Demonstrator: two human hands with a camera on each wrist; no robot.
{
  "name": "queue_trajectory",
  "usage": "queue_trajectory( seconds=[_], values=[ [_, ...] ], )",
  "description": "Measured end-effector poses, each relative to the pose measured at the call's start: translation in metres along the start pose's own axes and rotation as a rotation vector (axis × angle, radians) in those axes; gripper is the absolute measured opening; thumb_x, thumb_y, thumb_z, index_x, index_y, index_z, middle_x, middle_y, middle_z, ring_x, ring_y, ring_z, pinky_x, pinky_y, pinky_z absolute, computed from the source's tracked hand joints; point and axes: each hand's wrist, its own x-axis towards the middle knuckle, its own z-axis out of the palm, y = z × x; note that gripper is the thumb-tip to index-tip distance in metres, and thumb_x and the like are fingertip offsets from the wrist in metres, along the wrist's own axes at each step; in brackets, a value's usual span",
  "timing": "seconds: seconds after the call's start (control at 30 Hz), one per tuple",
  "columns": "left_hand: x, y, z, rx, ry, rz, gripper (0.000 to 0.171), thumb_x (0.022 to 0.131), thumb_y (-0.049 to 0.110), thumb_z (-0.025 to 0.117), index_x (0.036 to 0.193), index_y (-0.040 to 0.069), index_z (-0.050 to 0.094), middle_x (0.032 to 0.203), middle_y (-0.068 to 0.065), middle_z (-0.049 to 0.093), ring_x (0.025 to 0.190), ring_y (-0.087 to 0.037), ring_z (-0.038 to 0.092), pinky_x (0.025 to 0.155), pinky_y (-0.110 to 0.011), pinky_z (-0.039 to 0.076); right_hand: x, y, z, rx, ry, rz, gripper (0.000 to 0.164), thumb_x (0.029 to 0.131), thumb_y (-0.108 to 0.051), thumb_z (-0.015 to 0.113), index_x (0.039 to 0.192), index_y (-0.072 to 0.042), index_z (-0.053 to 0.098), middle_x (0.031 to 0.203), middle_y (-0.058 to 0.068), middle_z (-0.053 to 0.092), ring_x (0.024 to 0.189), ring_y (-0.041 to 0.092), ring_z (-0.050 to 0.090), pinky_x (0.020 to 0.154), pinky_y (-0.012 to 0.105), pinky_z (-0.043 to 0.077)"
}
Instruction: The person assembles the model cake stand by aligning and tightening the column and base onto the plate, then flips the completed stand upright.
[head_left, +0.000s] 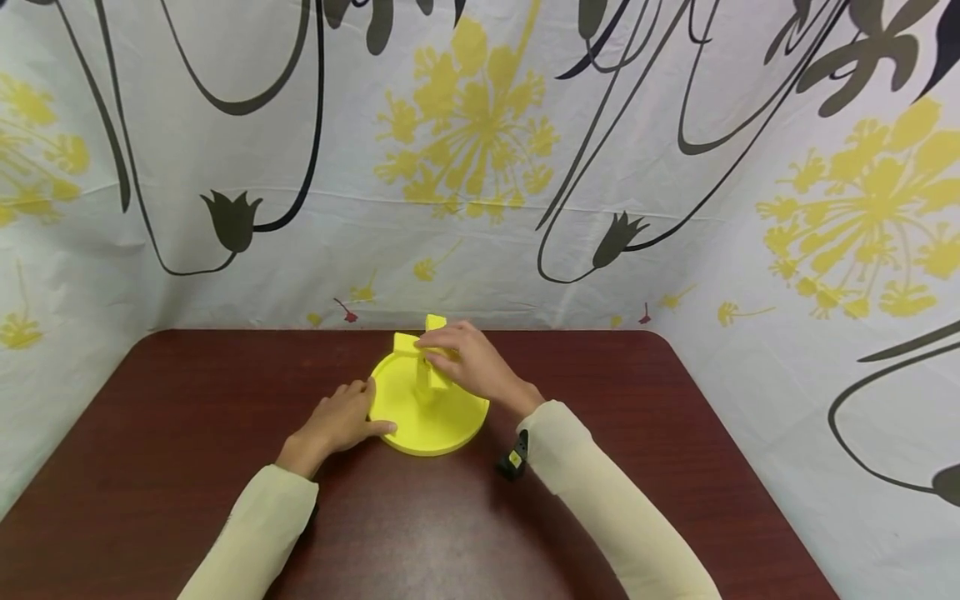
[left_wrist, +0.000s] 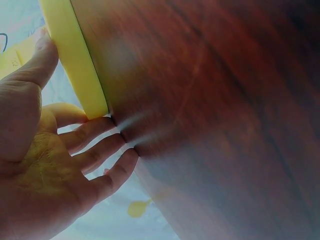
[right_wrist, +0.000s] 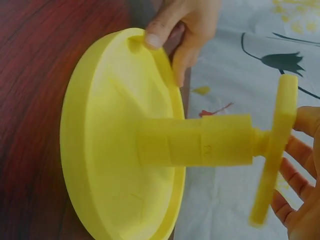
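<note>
A yellow round base (head_left: 420, 429) with a raised rim lies on the table, seen large in the right wrist view. From its middle rises a yellow post (right_wrist: 195, 142), topped by a crosspiece (right_wrist: 272, 155) with blocky arms. My left hand (head_left: 341, 417) grips the base's rim at the left, thumb over the top and fingers outside; the left wrist view shows this rim (left_wrist: 75, 60) close up. At the crosspiece is my right hand (head_left: 472, 362), its thumb and fingers bent around one arm. The right wrist view shows these fingers partly hidden behind the bar.
The dark reddish-brown table (head_left: 420, 533) has rounded far corners. A white cloth (head_left: 360, 158) with yellow and dark flower prints hangs behind and beside it. On my right wrist is a dark strap device (head_left: 515, 457); both sleeves are pale.
</note>
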Motion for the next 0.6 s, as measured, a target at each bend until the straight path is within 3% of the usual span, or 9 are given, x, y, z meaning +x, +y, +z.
queue_trajectory(
  seconds=[0.37, 0.6],
  values=[
    [0.0014, -0.0008, 0.0005, 0.02, -0.003, 0.0, 0.094, 0.093, 0.051, 0.064, 0.151, -0.011, 0.026, 0.146, -0.031, 0.04, 0.13, -0.048, 0.041, 0.102, -0.065, 0.035, 0.0036, -0.008, 0.0084, -0.082, -0.051, 0.0, 0.024, 0.1, -0.02, 0.061, 0.12, -0.014, 0.073, 0.124, 0.001, 0.069, 0.116, 0.018, 0.058, 0.104, 0.039, 0.039],
    [0.0024, -0.0005, 0.001, 0.021, -0.007, -0.006, 0.094, 0.093, 0.051, 0.065, 0.152, -0.011, 0.025, 0.146, -0.031, 0.04, 0.131, -0.048, 0.04, 0.102, -0.065, 0.035, -0.0031, -0.0022, 0.0045, -0.004, 0.078, 0.111, 0.025, 0.1, -0.025, 0.062, 0.119, -0.013, 0.073, 0.122, 0.003, 0.069, 0.116, 0.022, 0.057, 0.1, 0.043, 0.046]
  ],
)
